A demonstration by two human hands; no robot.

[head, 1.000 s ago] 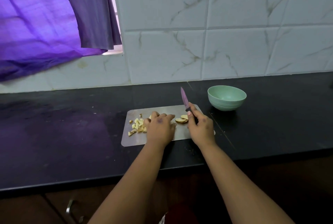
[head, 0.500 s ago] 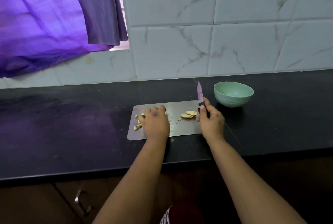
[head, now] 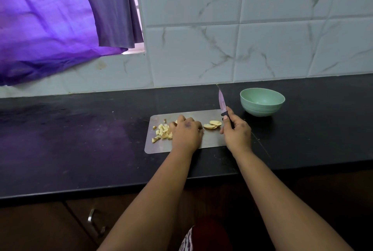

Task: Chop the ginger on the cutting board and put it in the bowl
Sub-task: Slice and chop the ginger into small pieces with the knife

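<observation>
The left hand (head: 186, 132) lies palm down on the cutting board (head: 210, 139), fingers bent over the right edge of the chopped ginger pile (head: 162, 131); half a second ago that hand covered most of the pile, and now more of the diced pieces show to its left. Whether its grip encloses any pieces cannot be told. The right hand (head: 237, 129) has its grip wrapped around the black handle of the knife (head: 223, 103), whose purple blade points up and away, clear of the board, much as before. Between the two hands, the ginger slices (head: 212, 124) lie overlapped on the board, uncut and unmoved. The green bowl (head: 262, 102) stands on the dark surface (head: 80, 139) just right of the knife, apart from the board
</observation>
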